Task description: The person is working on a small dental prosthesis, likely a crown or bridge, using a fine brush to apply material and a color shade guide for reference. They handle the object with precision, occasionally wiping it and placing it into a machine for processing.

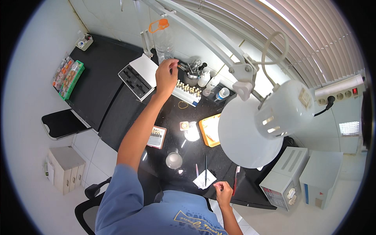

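Observation:
My left hand [167,76] is stretched far across the black desk, fingers curled together, in front of a clear bottle [163,43] with an orange cap. Whatever those fingers may hold is hidden. Just right of them stands a dark cup [191,80] of scissors and other tools. Below it lies a white block [187,96] with rows of small gold-coloured pieces. Close to the near desk edge, my right hand [223,192] has its fingers bent in a pinch; I cannot make out anything in it. Beside it a dark thin stick [206,170] rests on a white tissue [204,179].
A large white lamp [250,133] hangs over the right side, near an orange tray [209,131]. A glass cup [174,160] stands mid-desk. A toothbrush [235,181] lies right of my right hand. An open case [137,76] and green box [71,80] are left.

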Tool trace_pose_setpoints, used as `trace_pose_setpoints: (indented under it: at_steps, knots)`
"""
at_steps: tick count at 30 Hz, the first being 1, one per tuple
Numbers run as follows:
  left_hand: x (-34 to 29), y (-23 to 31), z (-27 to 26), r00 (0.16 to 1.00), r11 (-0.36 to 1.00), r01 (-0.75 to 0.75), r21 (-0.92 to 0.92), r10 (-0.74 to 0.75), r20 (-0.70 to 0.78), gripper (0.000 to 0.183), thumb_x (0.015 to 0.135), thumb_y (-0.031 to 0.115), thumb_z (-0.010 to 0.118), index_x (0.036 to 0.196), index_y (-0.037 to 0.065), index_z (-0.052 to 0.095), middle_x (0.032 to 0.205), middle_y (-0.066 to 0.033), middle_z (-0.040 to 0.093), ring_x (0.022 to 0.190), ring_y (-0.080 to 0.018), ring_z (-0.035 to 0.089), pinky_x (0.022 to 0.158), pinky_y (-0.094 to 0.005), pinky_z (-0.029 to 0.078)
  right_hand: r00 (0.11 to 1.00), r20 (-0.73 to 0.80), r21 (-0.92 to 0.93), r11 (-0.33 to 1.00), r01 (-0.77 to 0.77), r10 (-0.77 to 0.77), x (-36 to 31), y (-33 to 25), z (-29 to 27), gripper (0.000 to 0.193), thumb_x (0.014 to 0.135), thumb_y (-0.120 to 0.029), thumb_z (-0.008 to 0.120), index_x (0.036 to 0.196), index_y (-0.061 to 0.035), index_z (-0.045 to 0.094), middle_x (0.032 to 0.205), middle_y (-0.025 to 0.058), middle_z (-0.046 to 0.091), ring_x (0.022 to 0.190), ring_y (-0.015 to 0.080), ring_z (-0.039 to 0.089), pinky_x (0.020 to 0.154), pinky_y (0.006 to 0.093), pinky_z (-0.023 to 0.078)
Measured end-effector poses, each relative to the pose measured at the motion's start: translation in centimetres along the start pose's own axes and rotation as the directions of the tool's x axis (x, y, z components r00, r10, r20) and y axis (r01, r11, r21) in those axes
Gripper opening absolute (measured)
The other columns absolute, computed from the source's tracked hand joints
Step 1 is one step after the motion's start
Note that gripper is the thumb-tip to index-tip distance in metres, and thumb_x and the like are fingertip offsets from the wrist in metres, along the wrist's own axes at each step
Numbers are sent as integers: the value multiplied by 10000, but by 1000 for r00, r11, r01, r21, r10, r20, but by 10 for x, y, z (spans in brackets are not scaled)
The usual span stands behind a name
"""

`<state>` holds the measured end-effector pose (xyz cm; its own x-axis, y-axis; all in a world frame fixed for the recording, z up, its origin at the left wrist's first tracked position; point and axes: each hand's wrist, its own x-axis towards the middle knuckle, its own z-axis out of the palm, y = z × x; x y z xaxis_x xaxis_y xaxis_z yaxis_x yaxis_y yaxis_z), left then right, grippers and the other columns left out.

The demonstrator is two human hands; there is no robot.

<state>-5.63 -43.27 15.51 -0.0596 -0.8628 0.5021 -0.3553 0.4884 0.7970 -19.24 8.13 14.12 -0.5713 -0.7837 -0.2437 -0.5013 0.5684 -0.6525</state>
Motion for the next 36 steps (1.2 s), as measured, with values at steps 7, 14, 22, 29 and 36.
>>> trace_pose_setpoints:
  at_steps: [7, 14, 22, 29, 36]
  knots:
    - [68, -7, 34, 903, 988, 34, 148, -94, 419, 162, 859, 58, 660, 1008, 49, 724, 996, -135, 728, 895, -290, 698, 822, -383, 544, 990, -28, -3, 990, -138, 138, -16, -9, -3, 74, 867, -65, 712, 886, 4, 727, 782, 114, 684, 662, 217, 662, 624, 328, 513]
    - [70, -44, 71, 888, 917, -203, 342, 25, 459, 137, 890, 177, 656, 884, 55, 719, 874, -148, 720, 858, -354, 691, 767, -448, 549, 996, 14, 40, 995, -93, 92, -20, -18, 0, 81, 885, -71, 696, 894, 1, 732, 803, 115, 689, 675, 205, 668, 627, 315, 518]
    - [78, -66, 68, 959, 987, -153, 56, 134, 248, 171, 937, 181, 582, 953, 21, 641, 872, -161, 647, 916, -330, 605, 852, -423, 453, 997, -31, 45, 997, -68, 69, -19, -27, 0, 83, 891, -80, 688, 891, -8, 731, 785, 114, 684, 664, 194, 660, 604, 308, 498]
    - [77, -21, 21, 968, 899, 11, -439, -119, -219, 258, 1039, 172, 483, 1193, -34, 505, 1066, -164, 648, 894, -231, 661, 748, -325, 541, 996, -50, 197, 978, -69, 80, -15, -19, -8, 109, 894, -68, 667, 964, 1, 713, 914, 171, 709, 833, 361, 689, 723, 397, 535]
    - [2, 58, -64, 956, 879, 289, -379, -246, 158, 226, 1061, 220, 437, 1100, 38, 566, 770, -14, 557, 604, -47, 440, 507, -209, 343, 980, -115, 474, 876, -91, 165, -22, -10, -16, 120, 924, -38, 661, 1001, 41, 709, 897, 122, 750, 837, 160, 739, 741, 265, 583]
